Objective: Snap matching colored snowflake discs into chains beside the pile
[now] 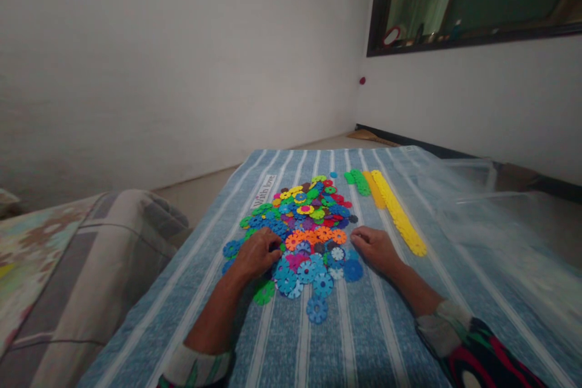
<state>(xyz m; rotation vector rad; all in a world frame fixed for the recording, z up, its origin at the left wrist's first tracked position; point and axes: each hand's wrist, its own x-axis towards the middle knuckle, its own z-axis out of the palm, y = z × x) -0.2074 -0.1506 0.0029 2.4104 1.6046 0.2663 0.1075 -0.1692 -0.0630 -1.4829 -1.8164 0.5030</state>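
Note:
A heap of plastic snowflake discs [313, 209] in many colours lies on the striped cloth between my hands. My left hand [259, 251] rests on the heap's left side, its fingers curled; what they hold, if anything, is hidden. At the right edge of the heap is my right hand [375, 247], fingers bent and pressed together, with nothing clearly visible in them. Between both hands runs a band of orange discs [311, 237]. Light blue discs [322, 284] spread along the near side, and one blue disc [317, 309] lies nearest me.
Beyond my right hand lie a long overlapping yellow row [400, 215], a shorter amber row [375, 190] and a green row [361, 182]. Clear plastic containers [495, 206] stand at the right. A "With love" label [264, 191] is on the striped cloth [200, 273]. A fabric-covered seat [113, 254] is left.

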